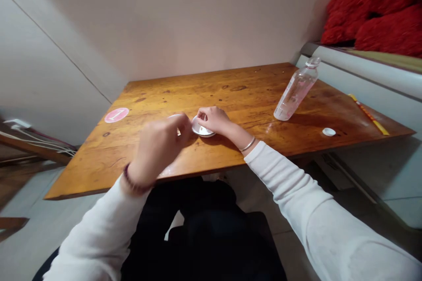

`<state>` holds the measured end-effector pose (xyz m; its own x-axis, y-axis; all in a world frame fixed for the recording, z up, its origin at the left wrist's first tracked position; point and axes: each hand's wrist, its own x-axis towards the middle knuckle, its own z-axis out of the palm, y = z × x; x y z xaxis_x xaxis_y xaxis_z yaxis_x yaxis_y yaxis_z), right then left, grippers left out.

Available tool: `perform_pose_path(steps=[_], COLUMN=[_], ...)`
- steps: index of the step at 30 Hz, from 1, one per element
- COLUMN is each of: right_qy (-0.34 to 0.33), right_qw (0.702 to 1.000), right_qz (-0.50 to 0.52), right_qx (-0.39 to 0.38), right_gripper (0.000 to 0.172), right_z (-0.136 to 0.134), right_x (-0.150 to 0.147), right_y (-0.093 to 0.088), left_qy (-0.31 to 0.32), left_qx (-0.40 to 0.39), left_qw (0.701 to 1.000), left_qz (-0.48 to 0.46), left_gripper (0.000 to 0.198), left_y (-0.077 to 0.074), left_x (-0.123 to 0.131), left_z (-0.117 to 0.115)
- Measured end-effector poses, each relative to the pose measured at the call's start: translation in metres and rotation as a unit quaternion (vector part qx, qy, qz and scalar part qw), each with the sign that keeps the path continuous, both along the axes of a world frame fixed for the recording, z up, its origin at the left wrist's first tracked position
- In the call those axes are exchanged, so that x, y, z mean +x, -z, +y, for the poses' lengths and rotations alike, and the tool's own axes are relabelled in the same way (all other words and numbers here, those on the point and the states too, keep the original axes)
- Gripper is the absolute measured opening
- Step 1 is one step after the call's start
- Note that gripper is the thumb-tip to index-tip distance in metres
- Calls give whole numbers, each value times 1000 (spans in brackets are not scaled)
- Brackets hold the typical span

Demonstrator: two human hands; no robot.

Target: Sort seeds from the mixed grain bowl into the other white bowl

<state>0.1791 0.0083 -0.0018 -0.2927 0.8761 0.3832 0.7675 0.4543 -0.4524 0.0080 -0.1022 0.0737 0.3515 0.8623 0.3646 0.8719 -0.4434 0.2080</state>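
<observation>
My right hand (pixel 216 119) reaches over a small white dish (pixel 205 132), its thumb and fingertips pinched together at the dish's inside. Tiny light brown bits lie in that dish, too small to name. Left of it, my left hand (pixel 161 145) hovers above the table with curled fingers, somewhat blurred. Whatever either hand may pinch is hidden or too small to make out. Behind the left hand, the white rim of a second dish (pixel 173 116) peeks out; the rest of it is covered.
The wooden table (pixel 198 90) meets a wall at its far edge. A clear plastic bottle (pixel 296 90) stands uncapped at right, near a white cap (pixel 329 131) and a yellow stick-shaped packet (pixel 369 114). A pink "1" sticker (pixel 116 115) marks the left side. Red plush (pixel 379 13) sits beyond.
</observation>
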Motion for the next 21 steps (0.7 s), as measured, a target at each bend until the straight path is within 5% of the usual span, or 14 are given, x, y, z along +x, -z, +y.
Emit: perform_pose_path(steps=[1, 3, 5, 8, 10, 15, 21], right_qy=[8, 14, 15, 8, -1, -10, 17], right_qw=[1000, 999, 998, 993, 988, 982, 988], right_qz=[-11, -28, -49, -97, -121, -123, -75], right_qx=[10, 25, 33, 64, 98, 142, 135], right_gripper=[16, 15, 15, 16, 18, 23, 23], right_z=[-1, -3, -4, -7, -7, -8, -5], right_x=[0, 0, 0, -1, -2, 0, 3], right_y=[0, 0, 0, -2, -3, -6, -3], left_qy=[83, 266, 322, 163, 95, 67, -41], left_qx=[-79, -235, -315, -290, -284, -268, -341], left_qw=[992, 923, 861, 890, 901, 926, 922], left_qz=[50, 148, 236, 313, 314, 257, 178], left_gripper=[42, 37, 32, 25, 28, 51, 68], left_y=[3, 26, 67, 123, 143, 158, 190], left_x=[7, 14, 8, -27, -60, -123, -121], left_z=[-32, -84, -104, -81, -56, -38, -18])
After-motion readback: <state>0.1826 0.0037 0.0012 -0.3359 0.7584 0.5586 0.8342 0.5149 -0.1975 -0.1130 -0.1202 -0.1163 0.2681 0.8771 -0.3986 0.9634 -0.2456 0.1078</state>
